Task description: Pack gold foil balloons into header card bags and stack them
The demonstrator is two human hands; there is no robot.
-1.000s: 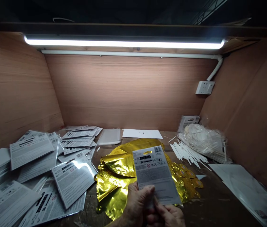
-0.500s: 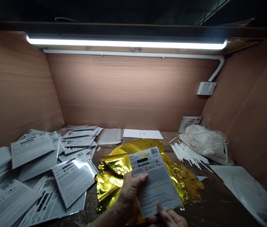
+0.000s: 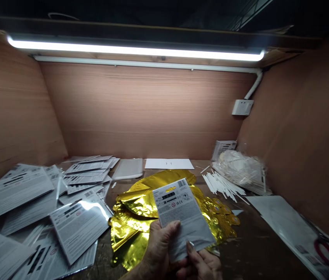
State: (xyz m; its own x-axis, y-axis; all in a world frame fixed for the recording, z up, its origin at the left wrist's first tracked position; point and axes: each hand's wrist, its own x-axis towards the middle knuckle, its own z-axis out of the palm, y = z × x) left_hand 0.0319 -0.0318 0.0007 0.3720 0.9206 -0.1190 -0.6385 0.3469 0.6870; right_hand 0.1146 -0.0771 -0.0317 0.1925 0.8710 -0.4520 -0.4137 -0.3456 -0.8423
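A printed grey-white card in a clear sleeve point(image 3: 181, 212), with a hang hole near its top, is held up in front of me at a slight tilt. My left hand point(image 3: 160, 245) grips its left side, thumb across the printed face. At the lower edge, my right hand point(image 3: 202, 264) pinches it between thumb and fingers; the fingertips behind are hidden. Beneath and behind the card, shiny gold foil balloons point(image 3: 132, 237) lie flat on the dark table point(image 3: 240, 258).
Several packed cards point(image 3: 78, 225) lie in loose heaps at left. At the back are clear sleeves point(image 3: 128, 168) and a white strip point(image 3: 169, 163). White sticks point(image 3: 221, 186) and a crumpled plastic bag point(image 3: 235, 165) lie right, near red-handled scissors point(image 3: 327, 252). Wooden walls point(image 3: 141, 112) enclose the table.
The view has turned slightly right, so things appear shifted left and the red scissor handles come into view. Both hands keep hold of the packed card.
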